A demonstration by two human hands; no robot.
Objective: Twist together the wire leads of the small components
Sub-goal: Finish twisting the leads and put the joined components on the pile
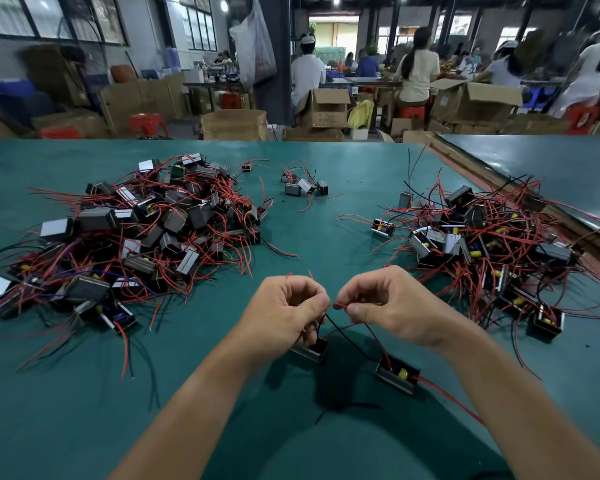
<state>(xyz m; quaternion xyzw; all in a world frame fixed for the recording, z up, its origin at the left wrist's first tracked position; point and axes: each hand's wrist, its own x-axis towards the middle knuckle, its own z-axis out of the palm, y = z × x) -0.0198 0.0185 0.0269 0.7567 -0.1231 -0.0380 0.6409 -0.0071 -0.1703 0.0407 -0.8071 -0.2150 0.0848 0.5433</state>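
Left hand (288,308), right hand (394,306) pinch red leads (340,305); box (326,116) contents unclear.

On the table (326,237), the left heap (129,230) lies left of your fingers (314,301), the right heap (492,237) to their right — a small cluster (303,185) beyond them. Nearer you: one component (312,350) just below the fingers, another component (397,374) right of it.

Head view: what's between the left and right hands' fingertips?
In the head view, a short stretch of thin red wire lead bridges the gap between the left hand and right hand; both pinch it.
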